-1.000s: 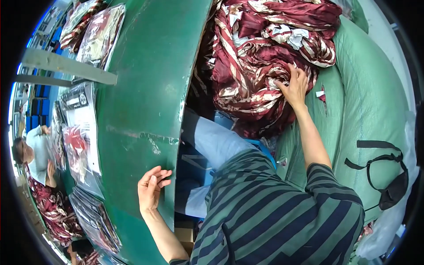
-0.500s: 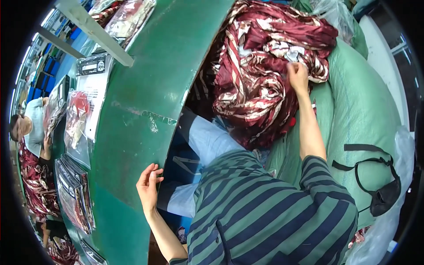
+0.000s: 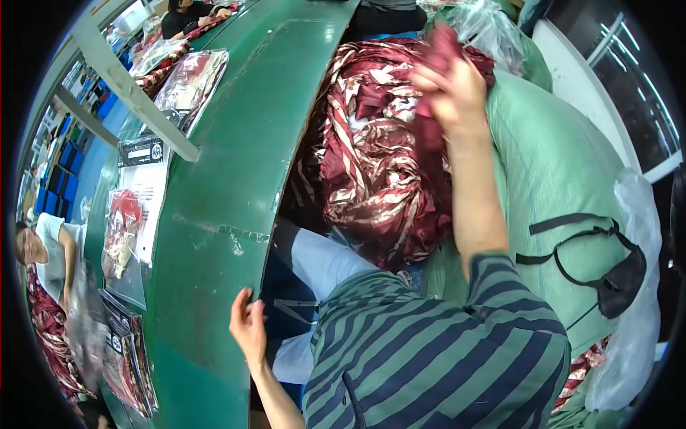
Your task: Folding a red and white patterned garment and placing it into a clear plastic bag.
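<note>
My right hand (image 3: 451, 87) is raised at the top of a heap of dark red and white patterned fabric (image 3: 375, 150), fingers closed on a fold of it and lifting it. The heap lies between the green table (image 3: 214, 214) and a large green sack (image 3: 564, 171). My left hand (image 3: 249, 325) rests with fingers spread on the near edge of the green table. My striped green and navy shirt fills the lower middle.
Clear bags with folded red fabric (image 3: 189, 82) and printed sheets (image 3: 146, 193) lie on the table. A black pouch with straps (image 3: 614, 282) rests on the sack. A person in a white top (image 3: 46, 250) works at the left; another person sits at the far end.
My right hand has gone up from deep in the fabric heap to its top, pulling a fold of cloth with it. My left hand stays on the table edge.
</note>
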Demonstrator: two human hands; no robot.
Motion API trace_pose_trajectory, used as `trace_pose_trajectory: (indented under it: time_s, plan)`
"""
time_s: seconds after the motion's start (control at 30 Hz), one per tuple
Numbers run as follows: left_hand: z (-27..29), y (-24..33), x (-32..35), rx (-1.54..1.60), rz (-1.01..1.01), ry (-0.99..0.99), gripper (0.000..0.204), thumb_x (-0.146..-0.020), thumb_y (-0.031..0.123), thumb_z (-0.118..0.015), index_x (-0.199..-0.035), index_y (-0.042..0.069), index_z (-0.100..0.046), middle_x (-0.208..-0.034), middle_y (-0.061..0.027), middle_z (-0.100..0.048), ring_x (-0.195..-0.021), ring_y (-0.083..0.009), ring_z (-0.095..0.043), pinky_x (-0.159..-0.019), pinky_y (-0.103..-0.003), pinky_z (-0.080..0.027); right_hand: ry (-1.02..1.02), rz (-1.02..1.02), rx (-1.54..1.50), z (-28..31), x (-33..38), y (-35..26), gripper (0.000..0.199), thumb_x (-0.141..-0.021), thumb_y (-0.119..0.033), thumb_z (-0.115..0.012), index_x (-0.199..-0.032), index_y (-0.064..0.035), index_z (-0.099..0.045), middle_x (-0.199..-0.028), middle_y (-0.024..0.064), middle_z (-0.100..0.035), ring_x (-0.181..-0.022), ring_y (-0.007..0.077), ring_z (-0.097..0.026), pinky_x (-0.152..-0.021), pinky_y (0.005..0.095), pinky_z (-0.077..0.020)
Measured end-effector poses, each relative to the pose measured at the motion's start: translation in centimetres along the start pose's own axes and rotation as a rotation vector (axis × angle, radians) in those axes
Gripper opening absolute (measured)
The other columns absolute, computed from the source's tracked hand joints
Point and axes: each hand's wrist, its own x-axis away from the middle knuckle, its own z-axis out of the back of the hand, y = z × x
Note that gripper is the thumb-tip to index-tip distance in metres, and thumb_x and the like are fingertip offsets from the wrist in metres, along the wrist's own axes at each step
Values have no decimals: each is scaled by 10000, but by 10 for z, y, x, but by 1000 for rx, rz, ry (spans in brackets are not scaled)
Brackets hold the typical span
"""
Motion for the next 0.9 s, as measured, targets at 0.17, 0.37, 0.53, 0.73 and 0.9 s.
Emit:
trace_pose_trajectory:
  time_s: [0.17,0.37,0.53,0.73,0.9]
  plan:
    - [-108,48,-36,66,-241,-438,907,-795,-58,-791,-1569,97,-344,-1528,-173,-439,-1090,-241,-623,-795,-317,-561,-623,-189,341,-207,126,39,499,-786,54,-478,-1257,-54,-605,-1031,128,-671,-763,175,-617,-659,307,-508]
    - [-161,76,-81,318,41,-433,332,-974,412,-641,-1026,89,-698,-913,-53,-642,-796,-131,-539,-739,-299,-485,-1236,35,458,-264,273,177,179,-862,-76,-546,-1037,-40,-537,-963,196,-598,-871,370,-591,-755,466,-504]
    - [-47,82,-125,18,-107,-79,349,-1034,392,-530,-1127,90,-679,-946,-49,-673,-797,-140,-598,-775,-293,-519,-1073,800,742,-149,267,103,680,-811,-500,-663,-1355,-114,-532,-1341,168,-488,-1214,367,-477,-975,504,-409]
    - [55,75,-149,1081,-50,-225,584,-1098,467,-347,-1509,58,-425,-1527,-159,-458,-1301,-299,-537,-1155,-450,-380,-351,312,1670,100,190,95,1240,-749,-397,-869,-1617,-39,-59,-1587,339,-129,-1425,500,-318,-1133,565,-361]
    - [114,113,-110,579,-297,480,525,-1099,396,-359,-1506,73,-435,-1488,-169,-491,-1373,-295,-437,-1182,-420,-318,-174,-101,1482,129,164,137,1230,-765,-171,-856,-1628,-117,18,-1587,396,-40,-1388,513,-370,-1077,527,-426]
